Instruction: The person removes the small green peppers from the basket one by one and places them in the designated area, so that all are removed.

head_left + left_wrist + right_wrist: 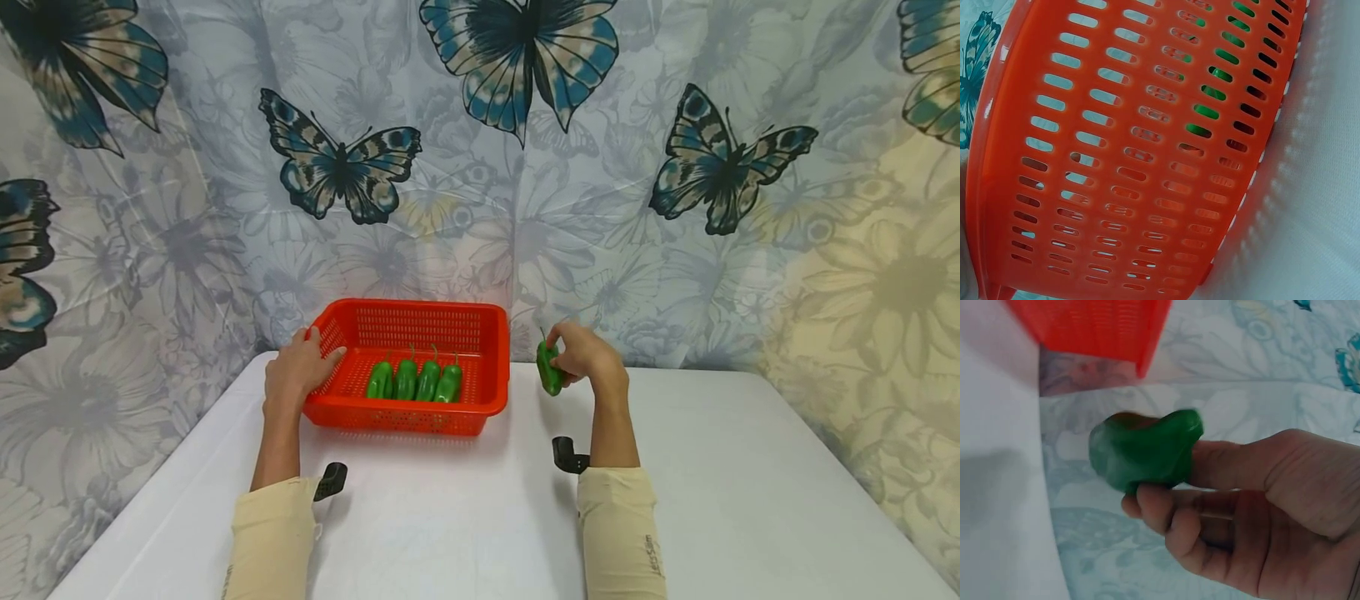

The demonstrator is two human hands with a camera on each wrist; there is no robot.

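Note:
My right hand [588, 354] pinches a green chili pepper [550, 367] above the table, right of the red basket [405, 421]. In the right wrist view, the thumb and fingers close on the pepper [1144, 450] from two sides. At the basket's left side, my left hand [294, 371] grips the rim, its thumb reaching over to the inside. Several green peppers [406, 379] lie side by side in the basket, stems toward the back. Through the slotted basket wall [1129, 150], the left wrist view shows bits of green; most of the left hand is out of that view.
A white-covered table [720, 483] bears the basket near its back edge. Close behind it hangs a butterfly-patterned cloth [570, 250], which also runs along both sides.

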